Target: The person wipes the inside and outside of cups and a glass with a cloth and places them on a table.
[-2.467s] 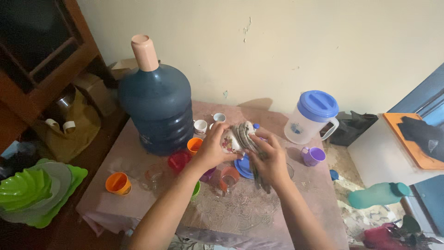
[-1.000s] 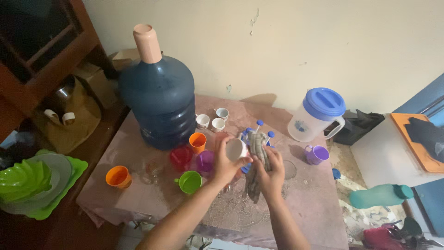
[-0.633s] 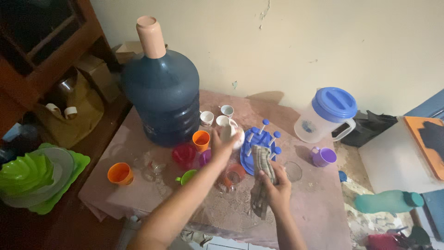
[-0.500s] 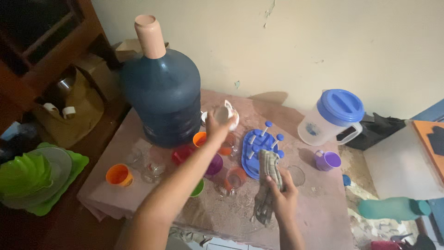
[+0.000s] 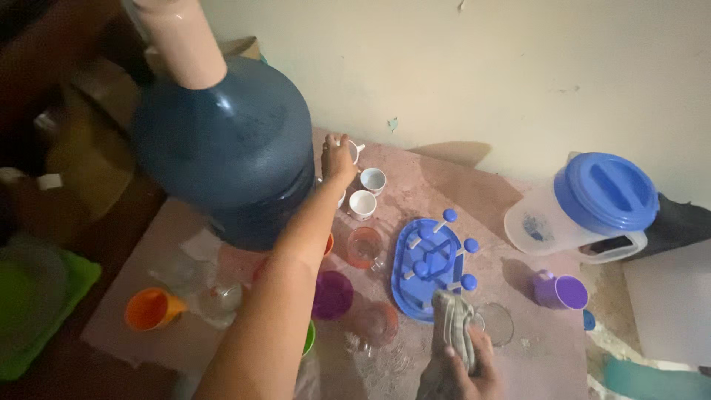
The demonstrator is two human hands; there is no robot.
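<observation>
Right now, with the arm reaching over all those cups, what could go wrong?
1. The left hand sets a white cup down by the big water bottle; its forearm passes low over the purple cup and a clear glass, which it might knock over.
2. The right hand holds a cloth beside another glass, so the cloth could catch it.

One head-worn camera looks steeply down from close above the table [image 5: 474, 185], facing the pale wall [image 5: 459, 67], big water bottle [image 5: 222, 148] looming near at left.
</observation>
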